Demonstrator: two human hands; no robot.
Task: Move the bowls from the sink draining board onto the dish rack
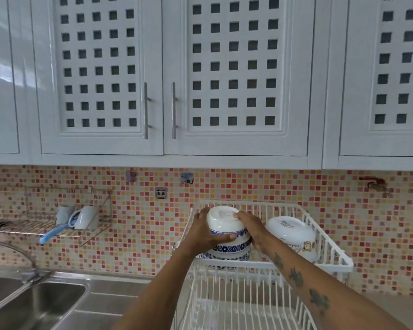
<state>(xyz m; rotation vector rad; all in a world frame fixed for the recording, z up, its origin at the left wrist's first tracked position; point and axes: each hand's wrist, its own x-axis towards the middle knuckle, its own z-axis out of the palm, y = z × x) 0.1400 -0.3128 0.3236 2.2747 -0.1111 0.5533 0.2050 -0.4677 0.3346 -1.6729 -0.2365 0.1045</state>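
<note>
Both hands hold an upside-down white bowl with a blue flower band [224, 223] over the upper tier of the white wire dish rack [329, 253]. My left hand [206, 234] grips its left side, thumb across the front. My right hand [253, 228] clasps its right side and base. The bowl sits on top of other blue-patterned bowls [229, 252] stacked upside down on the tier. To the right, a white bowl with a cartoon print [293, 234] lies upside down on the same tier. The steel draining board [110, 298] shows at the lower left with no bowls in view.
A double steel sink [41, 303] with a curved tap [22, 263] lies at the lower left. A wall-mounted wire shelf [45, 225] holds white mugs [86, 216] and a blue-handled utensil. White lattice cabinets [162, 75] hang overhead. The rack's lower tier [243, 313] stands below.
</note>
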